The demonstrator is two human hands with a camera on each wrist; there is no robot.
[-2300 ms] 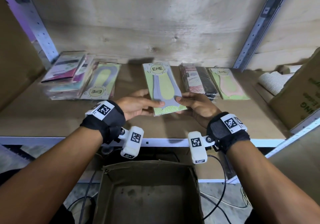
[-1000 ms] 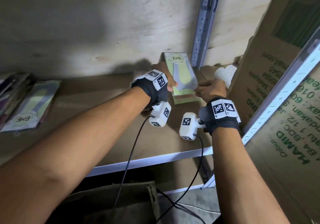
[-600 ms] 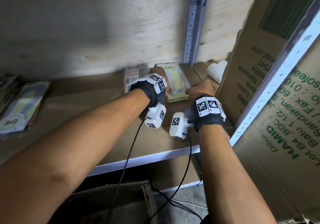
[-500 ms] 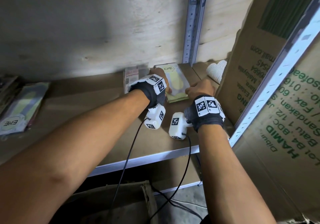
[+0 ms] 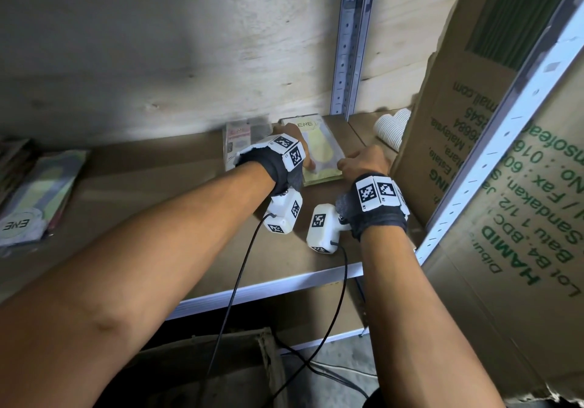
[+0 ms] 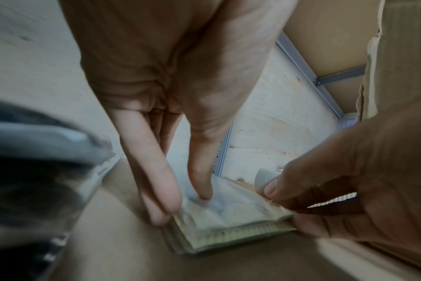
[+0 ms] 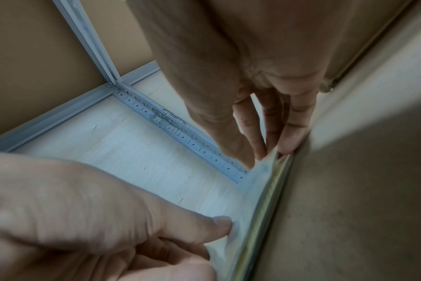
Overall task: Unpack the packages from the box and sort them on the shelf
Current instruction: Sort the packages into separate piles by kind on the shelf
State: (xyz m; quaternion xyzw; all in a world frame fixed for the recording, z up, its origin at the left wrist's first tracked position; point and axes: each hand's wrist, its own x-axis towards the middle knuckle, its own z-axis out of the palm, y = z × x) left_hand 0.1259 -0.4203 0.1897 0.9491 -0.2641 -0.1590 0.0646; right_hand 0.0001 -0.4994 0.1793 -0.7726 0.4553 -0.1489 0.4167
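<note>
A green ENE package (image 5: 323,148) lies flat on top of a stack of like packages (image 6: 180,245) at the right end of the shelf board (image 5: 151,192), close to the back wall. My left hand (image 5: 308,159) holds its left edge. In the left wrist view its thumb (image 6: 201,182) lies on top and the fingers (image 6: 156,190) run down the side. My right hand (image 5: 357,159) pinches the near right corner, thumb (image 6: 273,188) above and curled fingers below. The right wrist view shows the package's thin edge (image 7: 264,199) between both hands.
A pink and dark package stack (image 5: 241,137) lies just left of the green one. White ribbed rolls (image 5: 392,128) and a large printed carton (image 5: 467,161) crowd the right. A steel upright (image 5: 350,44) stands behind. More packages (image 5: 34,199) lie far left. The open box (image 5: 221,373) sits below.
The package went from the shelf's middle to its right end with both hands, then came down from a tilt to lie flat on the stack. Over the last half second hardly anything moved.
</note>
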